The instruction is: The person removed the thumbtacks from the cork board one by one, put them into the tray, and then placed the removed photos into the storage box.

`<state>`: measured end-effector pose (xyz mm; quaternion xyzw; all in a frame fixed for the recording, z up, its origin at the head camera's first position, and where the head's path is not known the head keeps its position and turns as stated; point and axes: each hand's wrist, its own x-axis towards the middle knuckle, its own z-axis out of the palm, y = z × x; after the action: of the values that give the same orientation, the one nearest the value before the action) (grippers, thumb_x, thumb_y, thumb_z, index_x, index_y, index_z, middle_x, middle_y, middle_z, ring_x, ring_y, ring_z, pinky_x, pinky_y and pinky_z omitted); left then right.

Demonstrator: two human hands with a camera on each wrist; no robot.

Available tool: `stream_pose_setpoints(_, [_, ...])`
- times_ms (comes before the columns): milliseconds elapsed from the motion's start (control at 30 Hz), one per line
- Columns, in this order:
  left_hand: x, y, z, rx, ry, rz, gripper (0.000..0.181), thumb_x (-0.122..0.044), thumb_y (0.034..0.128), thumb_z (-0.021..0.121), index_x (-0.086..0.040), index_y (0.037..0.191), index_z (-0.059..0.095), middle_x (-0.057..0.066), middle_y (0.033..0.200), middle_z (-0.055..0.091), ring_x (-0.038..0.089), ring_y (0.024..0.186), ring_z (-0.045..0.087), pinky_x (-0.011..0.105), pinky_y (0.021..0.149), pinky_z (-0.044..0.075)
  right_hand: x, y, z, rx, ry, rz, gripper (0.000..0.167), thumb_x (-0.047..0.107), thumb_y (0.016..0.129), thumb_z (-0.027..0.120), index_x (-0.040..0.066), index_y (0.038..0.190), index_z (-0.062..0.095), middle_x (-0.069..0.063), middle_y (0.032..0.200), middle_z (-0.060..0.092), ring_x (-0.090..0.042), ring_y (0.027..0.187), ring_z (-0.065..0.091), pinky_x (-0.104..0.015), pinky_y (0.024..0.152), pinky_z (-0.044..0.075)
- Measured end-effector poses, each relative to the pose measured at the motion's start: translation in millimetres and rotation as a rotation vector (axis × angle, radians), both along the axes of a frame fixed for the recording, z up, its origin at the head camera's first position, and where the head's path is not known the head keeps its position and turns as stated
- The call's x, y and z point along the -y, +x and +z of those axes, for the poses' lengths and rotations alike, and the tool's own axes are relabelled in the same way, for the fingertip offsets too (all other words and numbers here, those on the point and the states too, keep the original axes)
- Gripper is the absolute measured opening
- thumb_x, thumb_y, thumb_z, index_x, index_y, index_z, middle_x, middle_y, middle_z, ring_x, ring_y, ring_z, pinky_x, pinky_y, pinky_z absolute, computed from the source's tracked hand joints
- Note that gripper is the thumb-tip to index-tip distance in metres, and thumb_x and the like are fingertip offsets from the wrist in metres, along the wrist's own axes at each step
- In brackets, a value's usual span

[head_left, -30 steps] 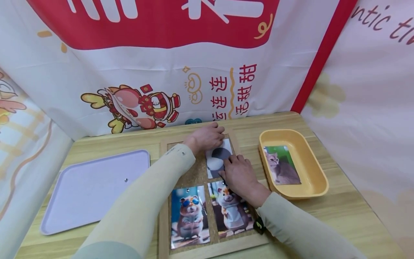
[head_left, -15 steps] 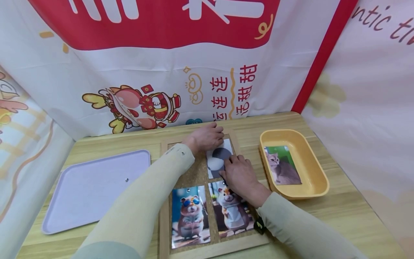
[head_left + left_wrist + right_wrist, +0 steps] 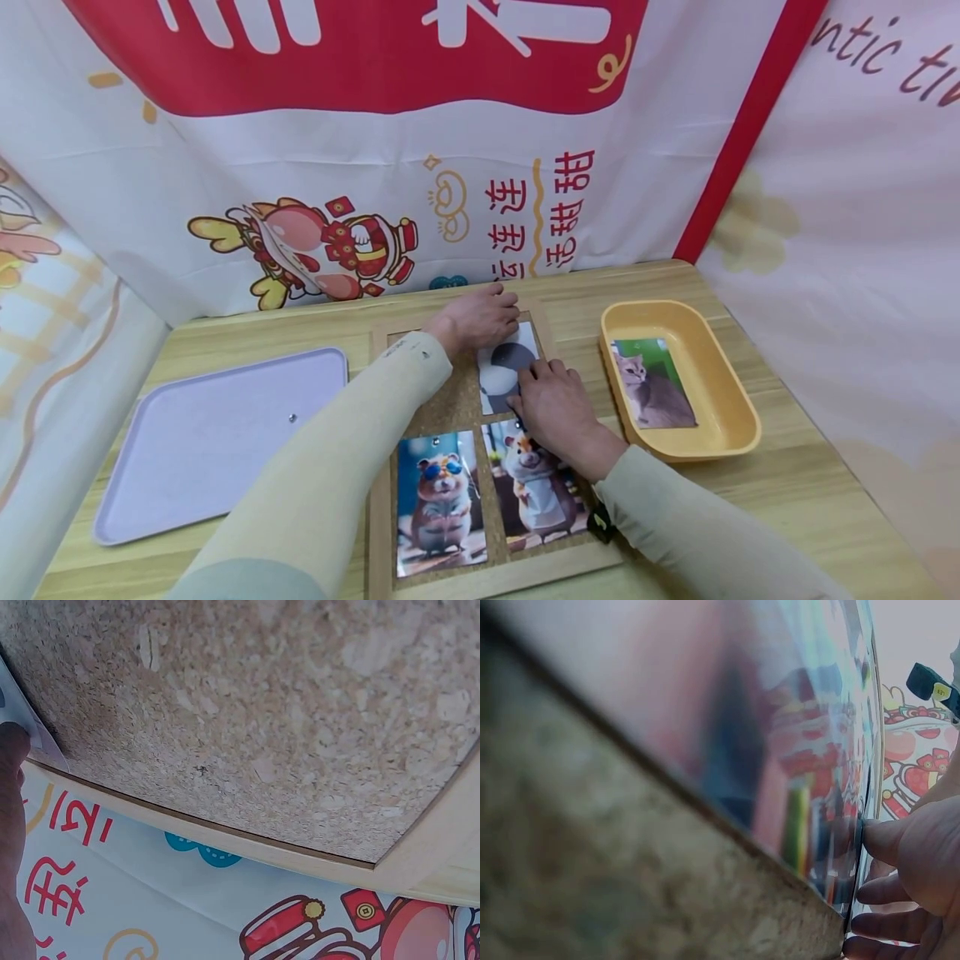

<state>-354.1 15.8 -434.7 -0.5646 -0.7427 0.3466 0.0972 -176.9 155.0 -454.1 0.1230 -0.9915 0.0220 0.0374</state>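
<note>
In the head view, a grey-and-white picture (image 3: 498, 379) lies on the upper right of a wood-framed cork board (image 3: 450, 400). My left hand (image 3: 480, 319) covers its top left part with bent fingers; whether they pinch anything is hidden. The left wrist view shows a dark fingertip on the sheet's corner (image 3: 46, 750). My right hand (image 3: 558, 408) rests at the picture's lower right edge, thumb and fingers spread and slightly bent. Below, two hamster photos (image 3: 442, 504) (image 3: 534, 492) lie side by side on the cork, a silver pin (image 3: 436, 441) at the left one's top.
To the left is a lavender tray (image 3: 225, 442) with a small silver pin (image 3: 292, 417). A yellow basin (image 3: 720, 383) at the right holds a cat photo (image 3: 654, 383). Printed cloth (image 3: 337, 158) hangs behind the wooden table (image 3: 810, 500).
</note>
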Motion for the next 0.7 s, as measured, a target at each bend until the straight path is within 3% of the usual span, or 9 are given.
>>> stream_pose_setpoints(500, [1.8, 0.4, -1.3, 0.005, 0.052, 0.005, 0.026, -0.015, 0.1051, 0.063, -0.02, 0.13, 0.068, 0.0, 0.13, 0.066, 0.024, 0.113, 0.052, 0.045, 0.108, 0.043, 1.2, 0.9, 1.0, 0.002, 0.003, 0.005, 0.042, 0.045, 0.104, 0.065, 0.007, 0.12, 0.071, -0.012, 0.113, 0.066, -0.033, 0.104, 0.06, -0.05, 0.083, 0.053])
stream_pose_setpoints(700, [3.5, 3.6, 4.1, -0.018, 0.079, -0.006, 0.029, -0.011, 0.1027, 0.065, -0.017, 0.132, 0.066, 0.002, 0.13, 0.066, 0.025, 0.118, 0.052, 0.048, 0.112, 0.043, 0.1, 0.7, -0.2, 0.001, 0.004, 0.005, 0.041, 0.044, 0.104, 0.065, 0.007, 0.121, 0.071, -0.012, 0.114, 0.066, -0.033, 0.104, 0.06, -0.05, 0.083, 0.054])
